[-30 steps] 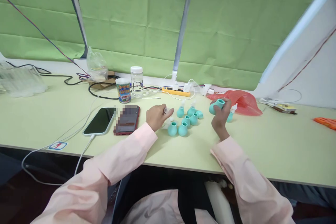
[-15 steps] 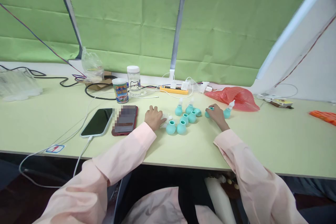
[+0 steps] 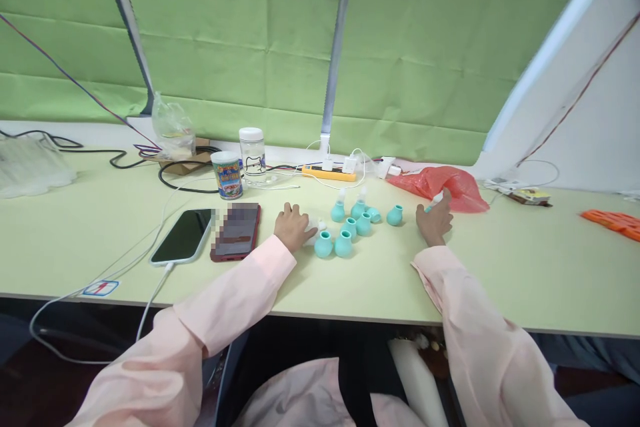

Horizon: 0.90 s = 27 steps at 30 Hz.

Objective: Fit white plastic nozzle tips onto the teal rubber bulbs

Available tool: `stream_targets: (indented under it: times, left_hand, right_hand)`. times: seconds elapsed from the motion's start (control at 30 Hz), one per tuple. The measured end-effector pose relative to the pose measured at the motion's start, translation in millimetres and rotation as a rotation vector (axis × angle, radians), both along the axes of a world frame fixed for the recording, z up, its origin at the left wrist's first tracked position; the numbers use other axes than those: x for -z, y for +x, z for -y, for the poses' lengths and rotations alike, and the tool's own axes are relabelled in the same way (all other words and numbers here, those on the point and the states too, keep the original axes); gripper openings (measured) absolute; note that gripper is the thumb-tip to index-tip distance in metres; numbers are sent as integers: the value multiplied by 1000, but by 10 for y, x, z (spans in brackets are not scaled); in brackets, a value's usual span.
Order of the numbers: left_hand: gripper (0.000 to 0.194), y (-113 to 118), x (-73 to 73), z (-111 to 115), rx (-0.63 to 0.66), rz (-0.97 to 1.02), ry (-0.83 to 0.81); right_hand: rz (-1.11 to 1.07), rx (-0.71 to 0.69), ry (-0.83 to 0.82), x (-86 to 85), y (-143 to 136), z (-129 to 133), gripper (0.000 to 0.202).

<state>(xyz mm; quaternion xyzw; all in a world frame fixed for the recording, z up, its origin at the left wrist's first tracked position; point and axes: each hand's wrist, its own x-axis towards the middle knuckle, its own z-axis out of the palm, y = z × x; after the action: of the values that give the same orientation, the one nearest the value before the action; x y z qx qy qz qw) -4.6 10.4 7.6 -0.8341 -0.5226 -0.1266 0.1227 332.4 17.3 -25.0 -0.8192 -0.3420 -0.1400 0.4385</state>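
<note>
Several small teal bulbs (image 3: 343, 244) stand in a loose group mid-table, two at the back with white tips (image 3: 341, 196). One teal bulb (image 3: 395, 215) stands apart to the right of the group. My left hand (image 3: 293, 227) rests on the table left of the bulbs, its fingers partly spread over small clear-white pieces (image 3: 314, 229). At the red plastic bag (image 3: 463, 187), my right hand (image 3: 435, 217) has its fingers round a teal bulb with a white tip (image 3: 438, 198), mostly hidden by the hand.
Two phones (image 3: 184, 235) lie at the left, one on a white cable. Behind them stand a printed cup (image 3: 227, 175) and a clear jar (image 3: 253, 157). A yellow power strip (image 3: 329, 173) lies at the back, an orange item (image 3: 613, 221) far right.
My right hand has let go of the lone teal bulb, which stays on the table, and has moved right to the white-tipped bulb. My left hand has hardly moved.
</note>
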Motion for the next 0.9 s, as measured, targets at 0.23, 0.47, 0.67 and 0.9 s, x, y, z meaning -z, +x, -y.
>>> stream_targets:
  times: [0.23, 0.47, 0.67, 0.9]
  left_hand:
    - [37, 13, 0, 4, 51, 157, 120]
    - [32, -1, -152, 169, 477, 475, 213]
    - [36, -15, -130, 200, 849, 519, 235]
    - [33, 104, -68, 342, 858, 782, -161]
  right_hand:
    - [240, -99, 361, -216, -117, 28, 48]
    - [844, -670, 690, -322, -1043, 343, 45]
    - [1088, -1069, 486, -258, -1598, 625, 49]
    - [929, -1097, 556, -233, -1613, 668, 47]
